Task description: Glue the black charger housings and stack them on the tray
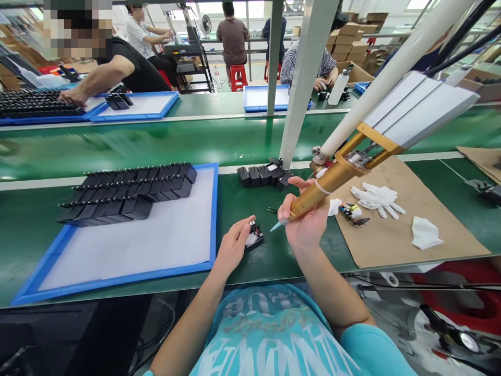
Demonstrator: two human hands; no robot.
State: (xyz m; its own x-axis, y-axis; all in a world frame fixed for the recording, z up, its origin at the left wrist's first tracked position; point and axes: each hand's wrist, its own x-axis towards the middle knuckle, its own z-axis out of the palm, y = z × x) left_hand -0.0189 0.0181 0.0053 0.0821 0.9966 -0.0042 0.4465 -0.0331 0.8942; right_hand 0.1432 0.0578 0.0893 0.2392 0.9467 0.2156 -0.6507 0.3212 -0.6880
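Note:
My right hand (307, 222) is wrapped round a gold glue dispenser (319, 190) with a pale blue nozzle tip that points down and left. Close to that tip, the fingers of my left hand (234, 243) hold the left side of a small open black plastic case (255, 237) on the green bench. White and dark electronic parts show inside the case. The nozzle is a short way right of the case, apart from it. Beyond my hands, several black cases (260, 176) sit in a cluster.
To the left, a blue-rimmed tray (214, 219) carries rows of black power adapters (136, 190). On the right, brown cardboard (376, 245) bears white gloves (378, 199), a circuit board (352, 213) and crumpled tissue (426, 233). A slanted white pole and a metal post (299, 89) rise ahead. Co-workers sit beyond the green conveyor (156, 141).

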